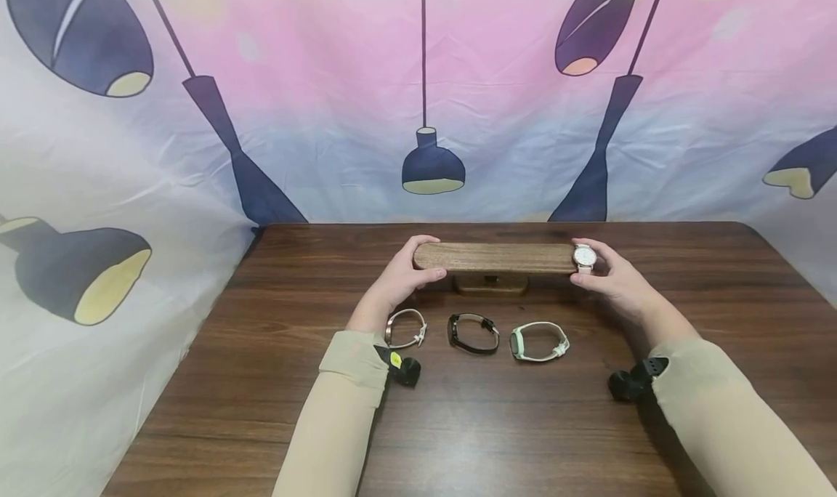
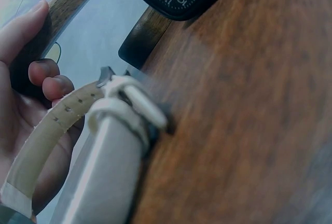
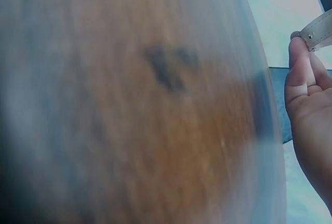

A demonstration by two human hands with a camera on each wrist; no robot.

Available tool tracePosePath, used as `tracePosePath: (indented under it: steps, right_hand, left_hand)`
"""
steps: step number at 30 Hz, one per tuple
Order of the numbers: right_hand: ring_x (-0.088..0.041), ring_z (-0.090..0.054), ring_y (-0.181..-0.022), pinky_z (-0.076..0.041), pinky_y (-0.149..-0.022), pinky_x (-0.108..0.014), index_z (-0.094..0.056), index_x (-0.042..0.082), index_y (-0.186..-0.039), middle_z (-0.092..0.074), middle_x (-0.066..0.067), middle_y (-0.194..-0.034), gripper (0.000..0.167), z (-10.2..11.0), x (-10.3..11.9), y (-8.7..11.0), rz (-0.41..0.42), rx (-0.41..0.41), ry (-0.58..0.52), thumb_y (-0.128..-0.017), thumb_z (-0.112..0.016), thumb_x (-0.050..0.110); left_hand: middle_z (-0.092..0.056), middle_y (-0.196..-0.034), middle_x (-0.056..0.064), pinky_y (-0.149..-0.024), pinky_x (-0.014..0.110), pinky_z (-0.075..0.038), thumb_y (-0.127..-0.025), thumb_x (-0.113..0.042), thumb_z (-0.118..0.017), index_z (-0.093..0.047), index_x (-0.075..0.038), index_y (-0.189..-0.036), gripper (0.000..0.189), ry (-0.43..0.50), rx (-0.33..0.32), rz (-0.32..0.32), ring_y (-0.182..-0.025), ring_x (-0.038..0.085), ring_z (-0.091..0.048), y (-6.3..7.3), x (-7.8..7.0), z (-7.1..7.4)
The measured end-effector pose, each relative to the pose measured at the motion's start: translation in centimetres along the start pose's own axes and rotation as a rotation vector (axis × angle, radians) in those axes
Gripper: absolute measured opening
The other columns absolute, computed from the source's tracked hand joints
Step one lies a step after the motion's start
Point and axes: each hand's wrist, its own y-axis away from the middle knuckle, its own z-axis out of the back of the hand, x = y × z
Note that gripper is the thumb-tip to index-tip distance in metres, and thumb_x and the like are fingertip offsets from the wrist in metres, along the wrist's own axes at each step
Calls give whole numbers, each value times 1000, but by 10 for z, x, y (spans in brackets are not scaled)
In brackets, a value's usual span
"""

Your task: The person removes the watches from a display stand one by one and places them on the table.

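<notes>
A wooden watch stand (image 1: 497,257) has a long horizontal bar above a small base (image 1: 490,286). My left hand (image 1: 400,275) grips the bar's left end, thumb in front and fingers behind. Around the bar's right end sits a white-strapped watch (image 1: 585,256) with a round face. My right hand (image 1: 621,285) pinches this watch, thumb low in front and fingers at the back; in the right wrist view fingertips touch its pale strap (image 3: 319,29). In the left wrist view, the left hand (image 2: 26,130) curls at the bar behind another white strap (image 2: 106,167).
In front of the stand lie three watches on their sides: a white-strapped one (image 1: 389,331) by the left wrist, a black one (image 1: 453,330) in the middle, and a mint-green one (image 1: 517,343). A patterned cloth (image 1: 353,155) hangs behind the wooden table (image 1: 458,439).
</notes>
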Motion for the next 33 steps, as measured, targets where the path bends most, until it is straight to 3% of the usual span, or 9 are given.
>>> tracePosePath:
  steps: [4,10,16,22,29,33]
  right_hand:
    - [-3,-53,-92,-45,-75,-19,-40,13,-138,-54,8,-107,58,3,1,3,9,-17,87,-87,-64,3]
    - [-2,-54,-91,-45,-75,-18,-45,29,-124,-54,7,-104,50,6,0,7,1,-26,71,-87,-64,2]
    - [-3,-57,-82,-45,-64,-22,-45,32,-116,-57,8,-95,49,8,-2,11,-1,-35,30,-87,-61,-4]
    - [-4,-55,-75,-40,-57,-25,-46,33,-114,-56,9,-90,50,12,-3,16,7,-57,55,-86,-61,-5]
    - [-4,-54,-75,-42,-58,-26,-46,30,-115,-56,9,-89,43,18,-1,23,5,-53,152,-87,-63,1]
    - [-7,-52,-67,-42,-55,-26,-47,31,-114,-55,8,-83,46,21,-1,29,25,-49,206,-85,-65,0]
  left_hand:
    - [-51,-95,12,-54,29,-38,-81,-20,-73,-45,-23,-131,57,8,-3,2,-58,19,-42,-1,1,0]
    - [-51,-100,13,-55,29,-38,-81,-19,-73,-46,-21,-130,57,11,-7,-2,-60,19,-42,-1,0,-1]
    - [-51,-102,13,-56,29,-38,-81,-19,-73,-46,-21,-130,57,10,-7,-1,-62,19,-43,-2,1,-1]
    - [-51,-99,12,-55,29,-38,-80,-20,-74,-45,-22,-130,58,7,-11,0,-60,19,-43,-2,2,-1]
    - [-51,-101,13,-55,30,-38,-80,-21,-74,-45,-24,-131,58,-3,-12,12,-62,20,-44,-1,1,0]
    - [-51,-105,13,-56,30,-39,-81,-21,-73,-45,-22,-131,57,-7,-14,7,-64,20,-44,-1,1,0]
